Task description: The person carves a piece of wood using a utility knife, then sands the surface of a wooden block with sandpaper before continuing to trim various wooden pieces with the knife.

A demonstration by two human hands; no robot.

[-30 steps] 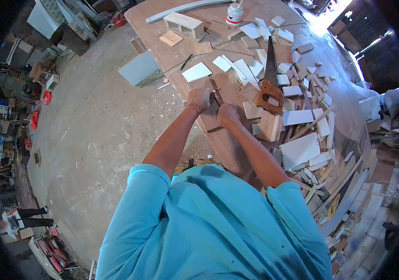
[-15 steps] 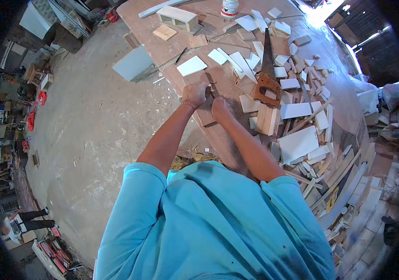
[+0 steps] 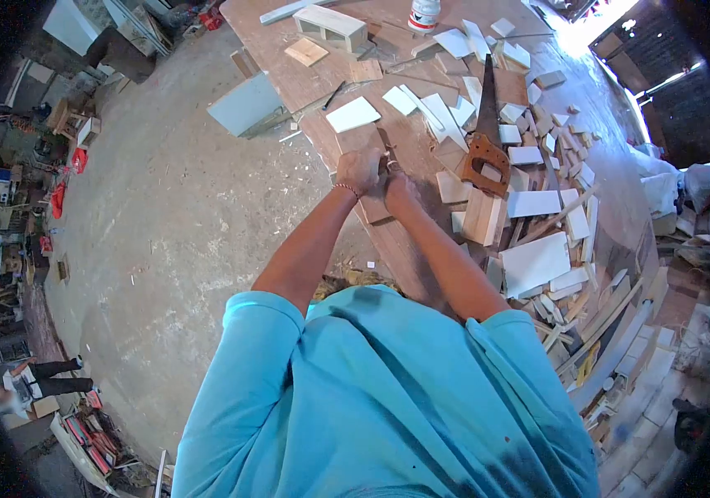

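My left hand (image 3: 359,171) is closed on the left side of a narrow dark hand plane (image 3: 386,158), low over a brown board (image 3: 361,139) on the workbench. Opposite it, my right hand (image 3: 402,192) is wrapped round the plane's right side. Pale curls like shavings show between the hands, and the fingers hide much of the tool. A white-faced wood piece (image 3: 353,114) lies just beyond my left hand. To the right, a handsaw (image 3: 485,162) with a wooden handle rests on wood blocks, its blade pointing away from me.
Many white and bare wood offcuts (image 3: 535,259) are heaped on the bench's right side. A small wooden box (image 3: 330,26) and a white tub (image 3: 424,13) stand at the far end. Concrete floor (image 3: 164,207) lies left, where a person (image 3: 44,386) is in the distance.
Both hands have drawn slightly toward me with the plane between them. The bench and everything on it sit a little farther right in the view.
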